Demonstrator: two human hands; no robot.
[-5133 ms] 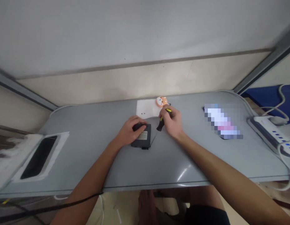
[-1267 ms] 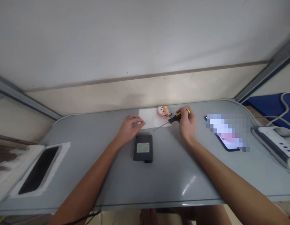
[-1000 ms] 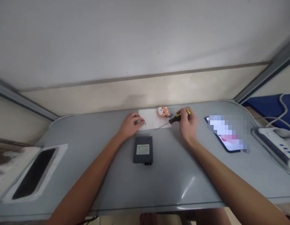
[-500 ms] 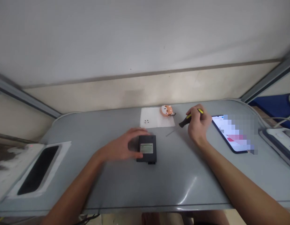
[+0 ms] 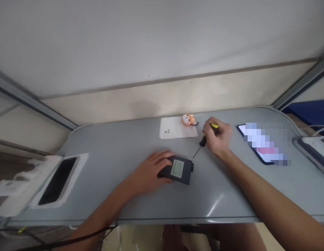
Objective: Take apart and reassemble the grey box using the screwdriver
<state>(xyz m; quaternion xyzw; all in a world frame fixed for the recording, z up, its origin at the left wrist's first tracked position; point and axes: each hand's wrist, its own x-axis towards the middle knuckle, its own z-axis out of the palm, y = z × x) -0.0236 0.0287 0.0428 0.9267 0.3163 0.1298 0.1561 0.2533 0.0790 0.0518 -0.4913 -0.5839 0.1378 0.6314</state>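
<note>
My left hand point(image 5: 158, 169) grips a flat black box point(image 5: 185, 171) with a pale label, fingers along its far edge and thumb at the near one. The box lies turned on the table, a small black tab point(image 5: 192, 167) sticking out on its right. In my right hand point(image 5: 216, 136) is a screwdriver point(image 5: 203, 142) with a black and yellow handle. Its thin shaft slants down to the left, the tip close to the box's far right corner; whether they touch I cannot tell. Tiny dark screws point(image 5: 167, 131) lie on a white sheet of paper point(image 5: 176, 129) beyond the box.
An orange fox-faced case point(image 5: 188, 120) sits on the paper. To the right lies a lit phone point(image 5: 258, 144), partly blurred out, with a white device point(image 5: 313, 150) beyond. A dark phone point(image 5: 58, 179) and a white power strip point(image 5: 28, 188) are at the left of the grey table point(image 5: 114, 146).
My left hand has closed on the black box, turning it so the tab faces right. The screwdriver has moved nearer the box and tipped more upright. The view has shifted slightly.
</note>
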